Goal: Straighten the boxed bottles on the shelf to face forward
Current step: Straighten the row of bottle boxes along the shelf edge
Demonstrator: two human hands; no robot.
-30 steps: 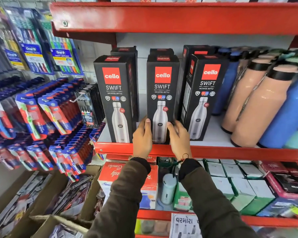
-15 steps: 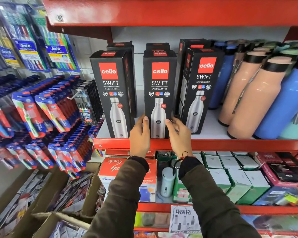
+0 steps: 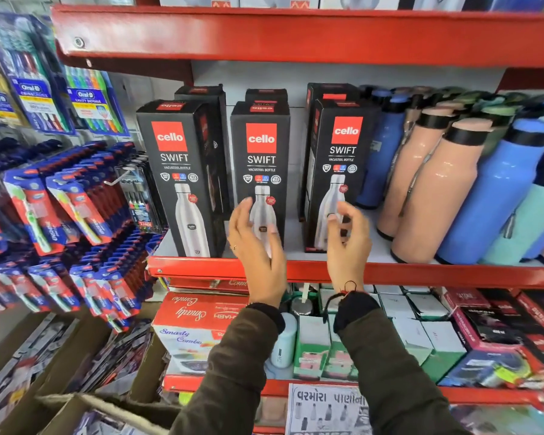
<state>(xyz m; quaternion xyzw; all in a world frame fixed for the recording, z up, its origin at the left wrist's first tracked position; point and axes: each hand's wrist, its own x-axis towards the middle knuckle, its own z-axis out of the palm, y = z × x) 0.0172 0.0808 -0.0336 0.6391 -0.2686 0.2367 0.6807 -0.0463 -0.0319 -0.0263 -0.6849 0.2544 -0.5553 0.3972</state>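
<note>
Both hands raised before the boxed Cello Swift bottles on the red shelf (image 3: pixel 201 271)
Left hand (image 3: pixel 258 246) spread before middle box (image 3: pixel 261 171); right hand (image 3: pixel 347 243) loosely open before angled right box (image 3: pixel 339 164); neither grips.

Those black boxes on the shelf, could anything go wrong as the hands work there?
Possibly. The right box is turned and stands close to the loose blue bottle; twisting it with the right hand might knock the bottle over. The boxes are tall and narrow at the shelf edge, so a careless push from the left hand could tip the middle box off.
</note>
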